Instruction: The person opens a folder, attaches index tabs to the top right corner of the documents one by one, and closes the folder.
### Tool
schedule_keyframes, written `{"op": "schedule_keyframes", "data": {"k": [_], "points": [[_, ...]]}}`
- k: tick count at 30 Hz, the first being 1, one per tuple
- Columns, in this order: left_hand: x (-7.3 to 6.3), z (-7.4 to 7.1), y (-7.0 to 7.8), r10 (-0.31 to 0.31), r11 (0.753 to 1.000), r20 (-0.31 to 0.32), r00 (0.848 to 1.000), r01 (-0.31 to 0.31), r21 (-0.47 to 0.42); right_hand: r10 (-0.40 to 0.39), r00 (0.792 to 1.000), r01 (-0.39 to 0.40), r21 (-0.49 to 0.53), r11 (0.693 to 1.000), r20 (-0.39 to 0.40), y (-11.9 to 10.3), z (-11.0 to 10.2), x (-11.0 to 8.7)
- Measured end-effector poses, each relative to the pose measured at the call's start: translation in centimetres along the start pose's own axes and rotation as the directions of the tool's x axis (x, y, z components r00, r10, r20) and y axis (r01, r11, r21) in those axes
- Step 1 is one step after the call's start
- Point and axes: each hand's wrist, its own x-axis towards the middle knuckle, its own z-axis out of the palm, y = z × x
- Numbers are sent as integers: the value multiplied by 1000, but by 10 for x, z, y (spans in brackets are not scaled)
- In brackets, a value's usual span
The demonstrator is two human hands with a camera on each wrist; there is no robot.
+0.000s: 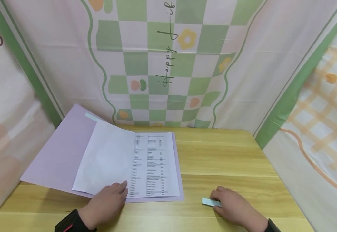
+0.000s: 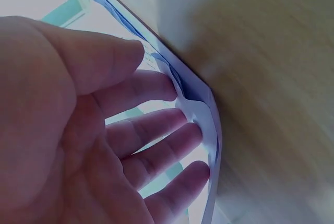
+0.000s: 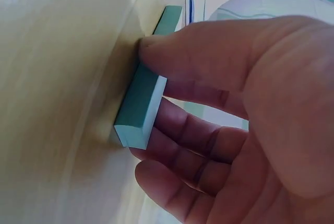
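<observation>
A purple folder (image 1: 52, 154) lies open on the table, its left cover tilted up. Inside it are a blank white page (image 1: 104, 158) on the left and a printed list (image 1: 153, 164) on the right. A pale blue strip (image 1: 91, 116) shows at the blank page's top edge. My left hand (image 1: 108, 201) rests on the lower edge of the pages near the fold, fingers extended; its fingertips (image 2: 195, 169) touch the paper in the left wrist view. My right hand (image 1: 233, 206) pinches a pale blue-green sticky note pad (image 3: 138, 98) between thumb and fingers, low at the tabletop.
The wooden table (image 1: 220, 154) spreads right of the folder. A patterned curtain (image 1: 168, 64) hangs behind the table's far edge, with more cloth at the left and at the right (image 1: 316, 138).
</observation>
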Motion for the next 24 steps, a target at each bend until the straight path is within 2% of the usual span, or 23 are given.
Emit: {"op": "schedule_keyframes", "data": {"k": [6, 10, 14, 18, 20, 21, 24], "points": [[3, -5, 1, -25, 1000, 18, 1000, 25, -9, 76, 997, -76, 5, 997, -19, 3, -3, 1], [8, -10, 2, 8, 1000, 9, 1000, -8, 11, 99, 993, -98, 18, 995, -67, 0, -14, 5], [15, -19, 7, 36, 999, -22, 999, -36, -6, 80, 988, -80, -2, 997, -129, -8, -30, 15], [27, -30, 20, 88, 989, -73, 993, -96, -115, 12, 981, -16, -16, 1000, -192, -19, -43, 26], [33, -36, 29, 127, 971, -133, 983, -150, -185, -23, 975, 20, -17, 1000, -222, -27, -48, 32], [37, -38, 33, 146, 958, -185, 972, -186, -220, -32, 972, 31, -9, 999, -231, -31, -51, 36], [47, -42, 45, 161, 903, -355, 921, -282, -323, -57, 963, 62, 10, 998, -263, -46, -60, 43]]}}
